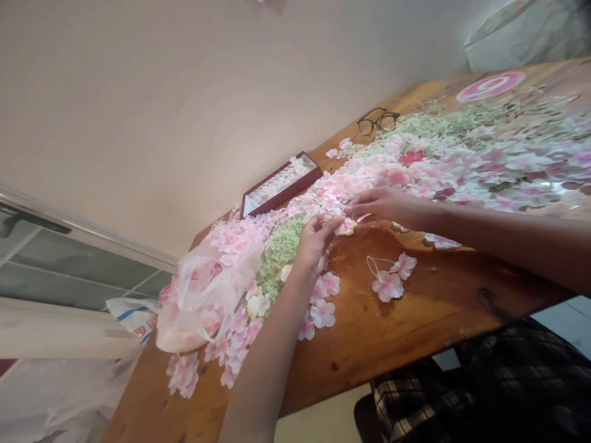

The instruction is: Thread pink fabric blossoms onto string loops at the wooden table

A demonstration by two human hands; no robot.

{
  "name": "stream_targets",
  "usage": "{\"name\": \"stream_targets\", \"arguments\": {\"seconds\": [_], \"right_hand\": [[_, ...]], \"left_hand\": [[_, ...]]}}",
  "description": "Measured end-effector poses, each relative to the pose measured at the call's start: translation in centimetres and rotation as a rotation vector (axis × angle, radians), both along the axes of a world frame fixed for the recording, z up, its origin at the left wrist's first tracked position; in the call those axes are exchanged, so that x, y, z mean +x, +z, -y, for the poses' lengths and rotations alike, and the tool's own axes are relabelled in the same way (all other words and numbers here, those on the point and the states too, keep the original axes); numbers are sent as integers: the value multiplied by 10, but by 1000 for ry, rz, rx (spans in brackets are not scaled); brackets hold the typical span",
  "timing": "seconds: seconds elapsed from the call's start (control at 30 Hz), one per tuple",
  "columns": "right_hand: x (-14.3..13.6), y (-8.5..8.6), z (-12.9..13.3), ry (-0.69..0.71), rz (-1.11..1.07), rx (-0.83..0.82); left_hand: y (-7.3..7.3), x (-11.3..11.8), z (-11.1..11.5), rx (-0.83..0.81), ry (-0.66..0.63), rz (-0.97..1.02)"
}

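Observation:
Over the pile of pale pink artificial flowers, my left hand [314,245] has its thumb and finger pinched together on a small artificial flower [347,227]. My right hand [385,207] meets it from the right, its fingertips closed at the same flower. Their fingers partly hide the piece between them. In front of my hands, two pink-and-white flowers [388,286] joined by a pale thin stem loop [370,266] lie on the wooden table [369,338]. More loose blossoms [323,314] lie beside my left forearm.
Behind the flowers stands a dark red box [281,195] with small white pieces inside. Green stems [281,246] lie beside a translucent plastic bag [198,301]. Glasses [378,122] and a round pink disc [490,86] rest toward the back. A wall borders the table's far side.

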State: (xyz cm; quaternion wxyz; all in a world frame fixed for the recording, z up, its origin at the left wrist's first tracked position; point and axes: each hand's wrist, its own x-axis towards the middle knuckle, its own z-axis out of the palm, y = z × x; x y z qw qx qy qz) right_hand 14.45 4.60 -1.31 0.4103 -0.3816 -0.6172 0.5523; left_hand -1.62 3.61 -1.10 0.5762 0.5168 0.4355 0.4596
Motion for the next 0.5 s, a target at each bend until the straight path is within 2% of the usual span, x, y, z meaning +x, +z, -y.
{"name": "stream_targets", "arguments": {"seconds": [0.1,0.17,0.3,0.5], "right_hand": [[-2,2,3,74,4,-41],[-3,2,4,76,9,-50],[1,2,0,-52,-29,-62],[3,9,4,-179,-163,-251]], "left_hand": [[0,-1,2,-4,-51,-36],[-1,-2,2,-20,-84,-31],[-1,-4,0,-99,-74,64],[-1,-5,-2,-207,0,168]]}}
